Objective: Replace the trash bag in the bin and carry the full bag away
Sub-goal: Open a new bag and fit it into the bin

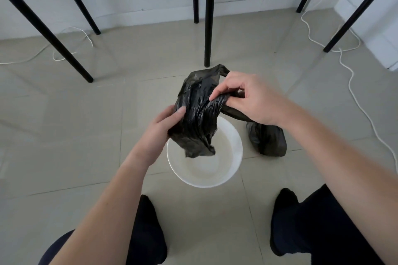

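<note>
Above bin rim (234, 135), hands-held black bag (198, 114).

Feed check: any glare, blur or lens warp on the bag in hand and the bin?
Head view: soft even light; glossy streaks on the held bag, folds readable; white bin interior nearly washed out; table legs splay from wide-angle warp; left hand and right hand sharp.

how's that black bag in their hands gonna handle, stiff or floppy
Likely floppy: the black bag hangs crumpled and creased between the left hand and right hand. Probably very light, as finger pinches hold it up. It would probably sag into the white bin.
</note>
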Tool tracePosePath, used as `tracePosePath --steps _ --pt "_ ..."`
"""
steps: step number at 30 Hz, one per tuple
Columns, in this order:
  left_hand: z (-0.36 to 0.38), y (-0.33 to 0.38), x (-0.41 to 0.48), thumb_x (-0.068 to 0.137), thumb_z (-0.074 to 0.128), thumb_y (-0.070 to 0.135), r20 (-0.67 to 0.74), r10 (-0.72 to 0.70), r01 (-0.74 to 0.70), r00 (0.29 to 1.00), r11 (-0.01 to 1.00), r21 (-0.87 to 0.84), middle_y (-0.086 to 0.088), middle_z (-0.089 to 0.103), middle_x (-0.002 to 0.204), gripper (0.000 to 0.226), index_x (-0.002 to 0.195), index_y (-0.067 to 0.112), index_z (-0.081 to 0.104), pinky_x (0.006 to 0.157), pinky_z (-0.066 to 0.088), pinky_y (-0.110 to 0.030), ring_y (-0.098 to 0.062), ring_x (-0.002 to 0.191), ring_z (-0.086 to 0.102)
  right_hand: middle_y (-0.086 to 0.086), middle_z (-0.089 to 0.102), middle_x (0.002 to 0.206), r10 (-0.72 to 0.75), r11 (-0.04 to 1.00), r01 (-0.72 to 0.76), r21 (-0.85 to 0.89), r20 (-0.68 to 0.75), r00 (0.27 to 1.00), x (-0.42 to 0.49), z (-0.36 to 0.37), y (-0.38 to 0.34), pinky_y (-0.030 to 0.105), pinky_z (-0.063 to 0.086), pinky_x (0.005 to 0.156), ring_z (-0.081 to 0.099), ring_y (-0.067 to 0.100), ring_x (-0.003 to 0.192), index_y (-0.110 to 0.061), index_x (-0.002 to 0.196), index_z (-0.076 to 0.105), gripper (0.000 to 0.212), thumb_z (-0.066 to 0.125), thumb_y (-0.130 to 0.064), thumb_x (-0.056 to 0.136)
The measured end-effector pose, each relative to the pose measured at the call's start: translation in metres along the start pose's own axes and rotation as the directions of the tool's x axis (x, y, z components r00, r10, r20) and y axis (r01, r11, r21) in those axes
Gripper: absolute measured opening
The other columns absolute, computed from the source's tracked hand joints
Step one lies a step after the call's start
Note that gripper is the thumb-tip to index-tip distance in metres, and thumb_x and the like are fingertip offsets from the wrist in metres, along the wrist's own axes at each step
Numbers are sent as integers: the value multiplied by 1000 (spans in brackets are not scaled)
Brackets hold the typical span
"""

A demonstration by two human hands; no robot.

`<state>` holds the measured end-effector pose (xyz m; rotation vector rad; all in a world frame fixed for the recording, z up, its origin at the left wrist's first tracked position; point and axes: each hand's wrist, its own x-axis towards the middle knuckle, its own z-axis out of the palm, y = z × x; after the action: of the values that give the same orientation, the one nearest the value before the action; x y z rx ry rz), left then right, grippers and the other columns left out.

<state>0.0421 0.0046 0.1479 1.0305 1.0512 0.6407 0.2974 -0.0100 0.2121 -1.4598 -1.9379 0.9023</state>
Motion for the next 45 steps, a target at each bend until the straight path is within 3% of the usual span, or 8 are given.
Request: tracePosePath --steps 4,11,17,23,27,32,39,45 --pt "-1 -4 18 105 65 28 8 -19 19 1000 999 -35 -18 74 130 34 131 6 70 112 51 -50 -37 126 69 -6 62 100 89 996 -89 -33 -8 996 7 11 26 27 48 90 63 10 95 -32 102 78 32 67 -3 93" --pt "-1 -19 45 97 73 3 -81 -29 39 996 991 128 -8 81 116 31 127 10 70 106 57 -50 -27 111 77 -7 59 98 272 948 -274 -164 -37 962 27 28 57 39 54 88 63 15 93 -27 104 79 44 56 5 86" --pt "-2 -24 59 94 76 1 -65 -8 27 998 955 294 -6 81 111 24 117 9 72 101 60 -47 -24 105 78 -9 60 119 451 891 -444 90 -87 888 36 38 63 24 47 91 60 4 105 -34 118 70 26 65 -33 93" --pt "4 -26 68 93 74 -2 -50 -31 45 998 952 301 -18 77 104 15 105 -2 65 91 55 -72 -38 91 76 -7 47 149 642 752 -594 286 -117 758 40 35 61 25 40 100 51 3 126 -34 146 51 55 67 -37 93" --pt "5 -24 67 93 66 -15 -30 -17 24 999 961 274 -23 78 107 23 112 -3 70 85 65 -53 -35 98 78 0 67 120 776 521 -675 523 40 630 43 32 73 43 58 99 67 19 109 -22 133 61 47 74 -32 89" --pt "1 -21 63 90 59 -22 -57 -17 31 998 965 262 -12 80 111 42 115 7 74 87 62 -27 -20 103 77 12 76 101 717 376 -589 715 178 674 46 35 75 32 63 79 73 22 83 -9 111 74 20 67 -3 93" --pt "5 -6 58 101 61 34 -288 63 -29 955 992 121 10 73 119 29 128 25 67 88 48 -20 3 108 66 13 73 101 701 385 -523 761 128 702 48 41 67 26 60 62 73 19 77 -9 125 66 37 62 8 92" --pt "20 -17 53 75 89 61 -205 238 -145 949 911 385 18 49 153 101 157 38 33 118 41 -29 2 143 44 10 74 101 668 408 -512 756 136 732 49 49 63 31 62 72 75 21 84 -15 138 57 52 65 9 92"
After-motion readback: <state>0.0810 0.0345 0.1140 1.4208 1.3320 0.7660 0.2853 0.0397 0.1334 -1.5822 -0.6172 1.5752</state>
